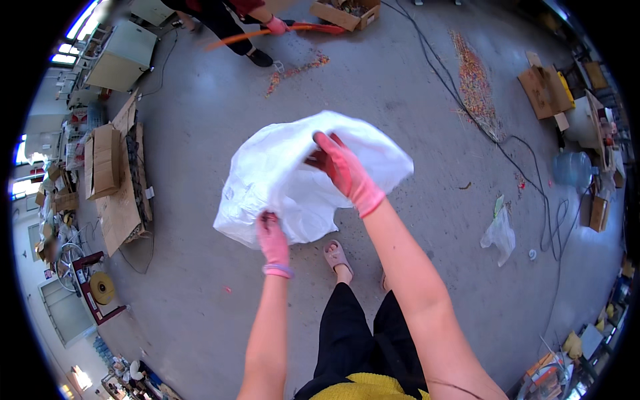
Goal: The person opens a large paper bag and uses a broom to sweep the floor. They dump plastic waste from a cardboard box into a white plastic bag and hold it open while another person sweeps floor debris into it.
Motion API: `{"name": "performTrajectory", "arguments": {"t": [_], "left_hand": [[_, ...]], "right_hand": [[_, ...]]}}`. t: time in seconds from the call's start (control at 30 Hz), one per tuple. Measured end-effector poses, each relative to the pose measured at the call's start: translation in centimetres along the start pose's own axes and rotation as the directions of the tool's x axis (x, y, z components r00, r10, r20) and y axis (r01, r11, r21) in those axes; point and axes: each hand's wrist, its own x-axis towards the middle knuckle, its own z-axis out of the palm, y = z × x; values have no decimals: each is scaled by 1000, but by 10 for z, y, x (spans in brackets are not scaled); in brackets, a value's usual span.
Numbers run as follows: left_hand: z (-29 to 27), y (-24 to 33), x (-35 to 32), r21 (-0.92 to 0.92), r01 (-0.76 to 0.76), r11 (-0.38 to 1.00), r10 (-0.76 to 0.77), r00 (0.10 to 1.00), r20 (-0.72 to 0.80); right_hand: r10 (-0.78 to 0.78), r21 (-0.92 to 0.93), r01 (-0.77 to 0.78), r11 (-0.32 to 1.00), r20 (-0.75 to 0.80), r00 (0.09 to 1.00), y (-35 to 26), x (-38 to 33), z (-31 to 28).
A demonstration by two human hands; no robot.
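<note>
A large white woven-looking sack [263,170] hangs bunched in front of me, its mouth gaping toward me. My left hand [272,241], in a pink glove with dark fingertips, pinches the sack's near left edge. Inside the opening, my right hand [345,172] wears a matching glove; its fingers are spread against the upper rim and look slightly blurred. Folds of the sack hide part of its inside. Below it, my sandalled foot [339,259] stands on the grey floor.
A co-worker's gloved hand [277,25] holds an orange-handled tool near a cardboard box [347,13]. Colourful scraps [475,80] lie by black cables [440,73]. A clear plastic bag [500,233] rests at right. Flattened cardboard [120,217] leans at left.
</note>
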Motion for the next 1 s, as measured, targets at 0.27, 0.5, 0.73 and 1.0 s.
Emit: {"name": "performTrajectory", "arguments": {"t": [0.27, 0.5, 0.73, 1.0], "left_hand": [[-109, 110, 56, -587, 206, 783, -158, 979, 132], [-145, 156, 28, -767, 383, 516, -107, 916, 386], [-165, 197, 3, -529, 384, 757, -260, 920, 294], [-196, 234, 24, -532, 168, 830, -2, 954, 298]], "right_hand": [[159, -503, -90, 860, 96, 983, -44, -42, 85], [221, -651, -655, 382, -624, 749, 100, -142, -56], [229, 75, -238, 968, -644, 730, 177, -111, -19], [-29, 324, 102, 941, -221, 975, 64, -152, -21]]}}
